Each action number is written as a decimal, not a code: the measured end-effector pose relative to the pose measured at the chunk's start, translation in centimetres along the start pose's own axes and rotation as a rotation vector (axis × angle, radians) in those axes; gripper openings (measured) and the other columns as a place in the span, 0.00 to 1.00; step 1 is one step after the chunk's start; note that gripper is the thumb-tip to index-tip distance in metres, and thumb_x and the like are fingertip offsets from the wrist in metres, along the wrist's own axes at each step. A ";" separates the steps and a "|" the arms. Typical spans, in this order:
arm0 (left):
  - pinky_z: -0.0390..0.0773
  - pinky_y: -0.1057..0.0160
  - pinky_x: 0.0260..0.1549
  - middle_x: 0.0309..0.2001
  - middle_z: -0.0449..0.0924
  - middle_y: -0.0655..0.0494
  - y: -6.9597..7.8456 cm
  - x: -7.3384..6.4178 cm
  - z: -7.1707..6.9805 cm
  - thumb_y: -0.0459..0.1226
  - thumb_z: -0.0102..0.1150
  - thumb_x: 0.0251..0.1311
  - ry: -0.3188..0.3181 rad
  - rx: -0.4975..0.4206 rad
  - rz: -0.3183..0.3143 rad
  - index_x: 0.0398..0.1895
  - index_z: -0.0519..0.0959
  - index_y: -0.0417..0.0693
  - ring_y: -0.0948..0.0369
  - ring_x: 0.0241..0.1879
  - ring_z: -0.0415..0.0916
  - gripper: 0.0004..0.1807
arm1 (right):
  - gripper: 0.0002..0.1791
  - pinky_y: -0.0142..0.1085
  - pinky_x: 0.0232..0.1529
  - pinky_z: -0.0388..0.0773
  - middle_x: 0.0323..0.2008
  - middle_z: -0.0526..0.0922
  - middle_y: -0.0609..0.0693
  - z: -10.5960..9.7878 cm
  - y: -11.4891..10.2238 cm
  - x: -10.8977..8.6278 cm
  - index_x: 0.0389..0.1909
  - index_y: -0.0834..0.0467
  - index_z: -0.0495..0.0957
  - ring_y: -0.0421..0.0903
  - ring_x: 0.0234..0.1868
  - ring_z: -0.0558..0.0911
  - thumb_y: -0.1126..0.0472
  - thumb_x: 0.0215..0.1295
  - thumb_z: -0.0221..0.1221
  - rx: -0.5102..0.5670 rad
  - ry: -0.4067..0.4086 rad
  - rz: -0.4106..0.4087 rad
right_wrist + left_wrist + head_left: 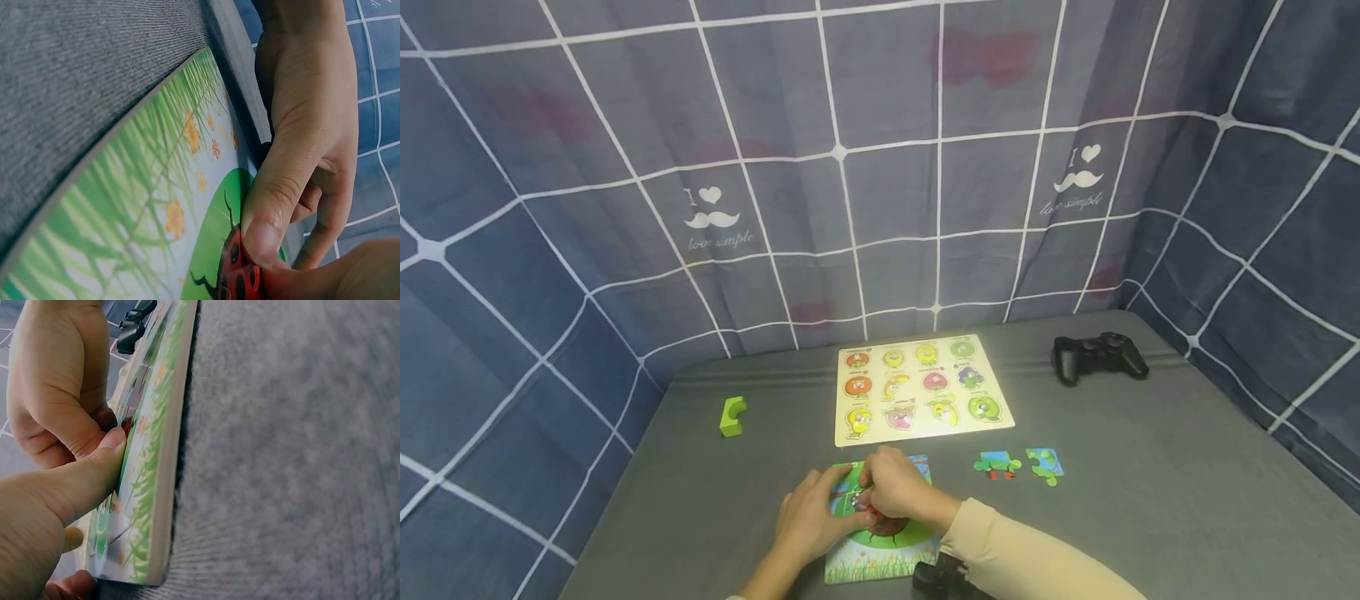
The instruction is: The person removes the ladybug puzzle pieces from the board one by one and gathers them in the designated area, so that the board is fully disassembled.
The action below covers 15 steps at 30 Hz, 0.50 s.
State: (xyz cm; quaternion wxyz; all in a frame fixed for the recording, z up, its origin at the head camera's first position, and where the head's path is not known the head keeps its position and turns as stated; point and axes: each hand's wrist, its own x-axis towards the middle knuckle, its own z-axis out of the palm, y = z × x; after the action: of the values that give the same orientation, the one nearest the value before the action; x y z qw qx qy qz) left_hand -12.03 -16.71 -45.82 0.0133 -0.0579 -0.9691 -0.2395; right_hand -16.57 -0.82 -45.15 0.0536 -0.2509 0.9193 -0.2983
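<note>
Head view, puzzle board: the ladybug puzzle (859,570) lies flat on the grey bench (737,500), near the front, under both hands.
Head view, left hand: the left hand (811,512) lies over the puzzle's left side, fingers released and spread, thumb reaching in onto the ladybug picture.
Head view, right hand: the right hand (897,485) comes in from the right, fingers bent down onto the puzzle; whether they grasp a piece, I cannot tell.
Head view, loose pieces: a blue and green piece with red bits (997,463) and a corner piece (1046,464) lie side by side, apart, right of the puzzle.
Head view, fruit board: the fruit board (912,371) lies just behind the puzzle, with three rows of four fruits.
Head view, edges: a green block (731,417) sits to the left, a black game controller (1097,357) at the back right; a checked curtain (887,200) hangs behind.
Left wrist view, thumb: the left thumb is stretched along the puzzle's surface, its tip beside the right hand's bent fingers.
Right wrist view, ladybug: the right thumb presses at the red ladybug, the left thumb just beside it; grass and orange flowers show nearby.
</note>
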 end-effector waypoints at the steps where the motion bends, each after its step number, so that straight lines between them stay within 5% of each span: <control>1: 0.58 0.68 0.29 0.32 0.69 0.61 0.0 0.0 0.0 0.66 0.70 0.39 -0.001 -0.001 0.000 0.65 0.73 0.55 0.64 0.27 0.59 0.48 | 0.07 0.27 0.37 0.78 0.33 0.80 0.49 0.0 0.0 0.0 0.30 0.61 0.85 0.40 0.35 0.74 0.65 0.50 0.72 0.006 -0.003 0.009; 7: 0.57 0.67 0.29 0.32 0.68 0.60 0.0 0.0 0.0 0.65 0.71 0.39 -0.003 -0.007 -0.003 0.65 0.72 0.56 0.63 0.27 0.59 0.48 | 0.08 0.26 0.35 0.75 0.32 0.78 0.47 0.1 -0.1 -0.1 0.31 0.60 0.84 0.39 0.35 0.73 0.64 0.51 0.72 0.024 0.001 0.043; 15: 0.59 0.67 0.30 0.33 0.69 0.61 -0.2 0.0 0.1 0.65 0.70 0.39 0.007 0.005 0.011 0.64 0.73 0.57 0.64 0.28 0.60 0.46 | 0.10 0.26 0.35 0.75 0.32 0.79 0.47 -0.1 -0.1 -0.3 0.32 0.61 0.83 0.37 0.33 0.72 0.61 0.53 0.72 0.025 0.016 -0.027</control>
State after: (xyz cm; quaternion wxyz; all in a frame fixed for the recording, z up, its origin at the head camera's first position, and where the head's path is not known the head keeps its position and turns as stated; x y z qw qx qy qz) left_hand -12.11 -16.85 -46.04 0.0182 -0.0621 -0.9693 -0.2370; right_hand -16.29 -0.66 -45.04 0.0455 -0.2600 0.9124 -0.3127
